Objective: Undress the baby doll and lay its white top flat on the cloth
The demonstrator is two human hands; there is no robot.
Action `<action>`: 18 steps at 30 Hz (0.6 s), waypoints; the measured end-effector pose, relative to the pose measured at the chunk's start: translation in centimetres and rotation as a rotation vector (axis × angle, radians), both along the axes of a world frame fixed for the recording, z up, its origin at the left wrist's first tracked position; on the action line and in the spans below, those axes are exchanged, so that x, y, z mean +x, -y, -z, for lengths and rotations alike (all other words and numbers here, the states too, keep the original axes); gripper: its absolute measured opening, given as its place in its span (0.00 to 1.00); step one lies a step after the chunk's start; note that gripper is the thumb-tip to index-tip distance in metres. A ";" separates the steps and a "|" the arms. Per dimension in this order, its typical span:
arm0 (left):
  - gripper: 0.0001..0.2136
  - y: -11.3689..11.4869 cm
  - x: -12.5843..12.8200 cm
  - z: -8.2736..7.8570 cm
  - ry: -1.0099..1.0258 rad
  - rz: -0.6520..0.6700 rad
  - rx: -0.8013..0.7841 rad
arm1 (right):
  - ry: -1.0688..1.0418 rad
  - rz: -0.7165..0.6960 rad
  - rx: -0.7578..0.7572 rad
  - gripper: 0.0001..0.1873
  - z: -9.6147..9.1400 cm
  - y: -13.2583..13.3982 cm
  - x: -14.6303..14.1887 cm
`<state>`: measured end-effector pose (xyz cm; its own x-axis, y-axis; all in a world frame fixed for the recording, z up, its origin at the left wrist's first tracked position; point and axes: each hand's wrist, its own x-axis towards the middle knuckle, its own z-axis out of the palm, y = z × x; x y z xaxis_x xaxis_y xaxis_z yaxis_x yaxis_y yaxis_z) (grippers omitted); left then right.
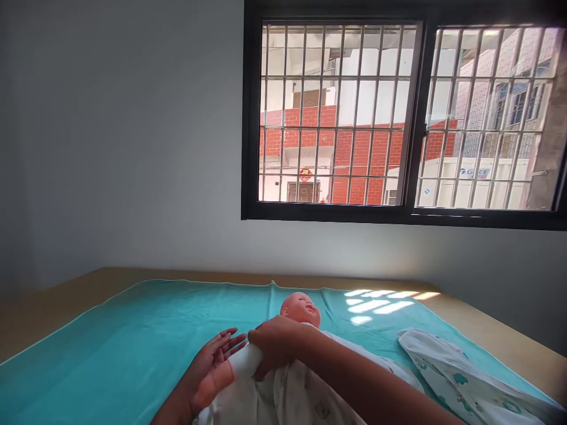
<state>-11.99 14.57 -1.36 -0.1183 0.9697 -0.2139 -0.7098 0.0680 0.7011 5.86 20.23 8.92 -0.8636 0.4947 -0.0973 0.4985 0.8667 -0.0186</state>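
A baby doll (299, 308) lies on its back on a turquoise cloth (177, 330), its head toward the window. White printed clothing (305, 386) covers its body. One of the doll's arms (216, 382) sticks out of a white sleeve (248, 360). My left hand (218, 354) is beside and under that arm, palm up, with its fingers stretched apart. Reaching across the doll's body, my right hand (277, 343) has its fingers wrapped round the upper part of the sleeve near the shoulder. Its fingertips are partly hidden by the cloth folds.
A white garment with green prints (460, 375) lies at the right on the cloth. The wooden tabletop (482, 324) shows round the cloth's edges. Behind the table stand a grey wall (133, 147) and a barred window (336, 118). Sunlight patches fall at the back right.
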 end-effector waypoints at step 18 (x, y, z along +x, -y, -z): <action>0.14 -0.1 -0.3 0.8 -0.118 -0.004 0.009 | -0.838 0.344 -0.365 0.20 5.8 -2.7 19.8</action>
<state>-12.31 14.67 -2.15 -0.1457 0.9710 -0.1894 -0.6229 0.0587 0.7801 25.61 22.97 3.08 -0.5365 0.7943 0.2850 0.4262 0.5465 -0.7208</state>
